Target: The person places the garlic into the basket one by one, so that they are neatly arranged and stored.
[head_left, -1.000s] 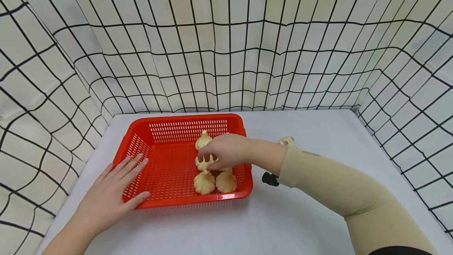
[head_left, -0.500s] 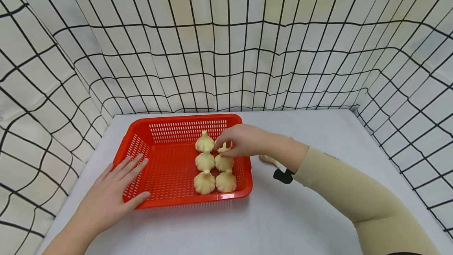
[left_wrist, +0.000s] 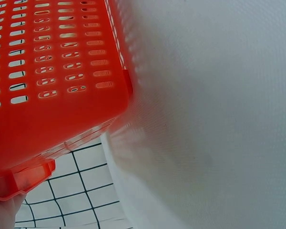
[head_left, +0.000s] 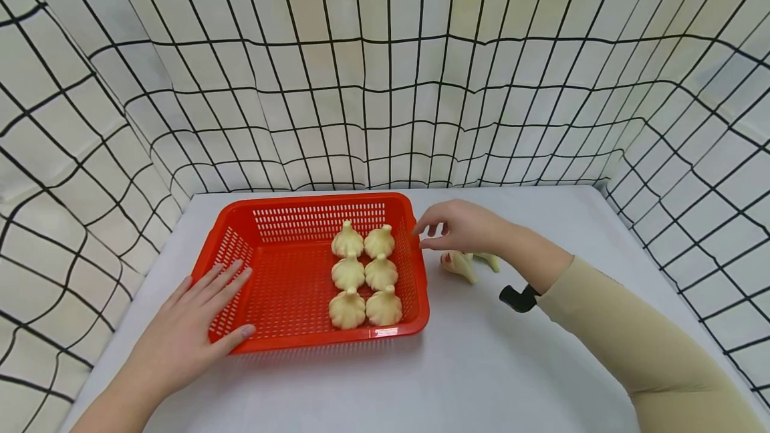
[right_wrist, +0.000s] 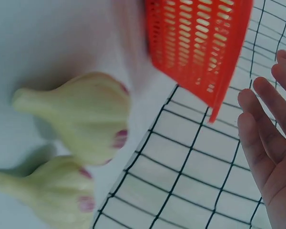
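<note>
My left hand (head_left: pixel 183 326) rests with spread, straight fingers over the left rim of a red perforated plastic basket (head_left: pixel 289 344). Several pale garlic bulbs (head_left: pixel 347 274) stand in two columns in the basket's right part, stems up. Just outside the right rim, my right hand (head_left: pixel 458 226) hovers with loosely bent fingers and holds nothing. Below it, two garlic bulbs with purple patches lie on the table: a nearer bulb (head_left: pixel 458 266) and another bulb (head_left: pixel 488 261) partly hidden. The right wrist view shows both, one large bulb (right_wrist: pixel 88 117) above the other bulb (right_wrist: pixel 57 195).
A white cloth (head_left: pixel 481 359) covers the table. Black netting (head_left: pixel 391 85) over pale sheets encloses the back and both sides. A black strap end (head_left: pixel 519 299) hangs by the right wrist. The basket's left part shows its bare red floor.
The right hand has moved from over the garlic in the basket, rightward past the rim, uncovering the bulbs at the back right. The left hand has stayed put.
</note>
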`<state>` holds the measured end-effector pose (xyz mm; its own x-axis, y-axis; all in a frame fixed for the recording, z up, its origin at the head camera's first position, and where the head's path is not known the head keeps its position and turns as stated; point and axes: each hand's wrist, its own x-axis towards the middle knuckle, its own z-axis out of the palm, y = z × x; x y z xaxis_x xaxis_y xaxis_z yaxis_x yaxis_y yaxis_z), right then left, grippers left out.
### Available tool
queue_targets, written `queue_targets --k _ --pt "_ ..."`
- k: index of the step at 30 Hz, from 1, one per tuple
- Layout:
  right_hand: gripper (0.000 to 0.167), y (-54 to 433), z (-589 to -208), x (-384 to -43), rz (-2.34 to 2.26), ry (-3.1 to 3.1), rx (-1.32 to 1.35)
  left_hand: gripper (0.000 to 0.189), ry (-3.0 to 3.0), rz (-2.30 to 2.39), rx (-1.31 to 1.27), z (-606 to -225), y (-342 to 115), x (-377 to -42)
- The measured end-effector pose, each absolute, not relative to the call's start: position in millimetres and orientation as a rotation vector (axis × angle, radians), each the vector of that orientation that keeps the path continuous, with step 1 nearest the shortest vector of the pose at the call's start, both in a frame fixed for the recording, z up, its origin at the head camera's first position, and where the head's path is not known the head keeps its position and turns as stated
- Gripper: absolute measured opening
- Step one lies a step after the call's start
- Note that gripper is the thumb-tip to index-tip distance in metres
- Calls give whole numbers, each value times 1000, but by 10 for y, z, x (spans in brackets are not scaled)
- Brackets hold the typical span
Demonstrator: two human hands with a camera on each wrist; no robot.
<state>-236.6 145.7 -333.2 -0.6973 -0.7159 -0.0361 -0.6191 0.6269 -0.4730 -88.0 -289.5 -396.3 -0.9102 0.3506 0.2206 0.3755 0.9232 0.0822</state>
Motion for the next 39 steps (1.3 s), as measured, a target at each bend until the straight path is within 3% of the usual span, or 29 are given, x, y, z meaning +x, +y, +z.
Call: queue_targets --k 21,39 --pt "18 2414 -3712 -2335 -638 2749 -878 89 -2887 -179 -551 -3956 -2890 -871" --pt "25 2546 -3865 -2427 -530 2775 -828 89 -2910 -195 -527 -3948 -2897 -861"
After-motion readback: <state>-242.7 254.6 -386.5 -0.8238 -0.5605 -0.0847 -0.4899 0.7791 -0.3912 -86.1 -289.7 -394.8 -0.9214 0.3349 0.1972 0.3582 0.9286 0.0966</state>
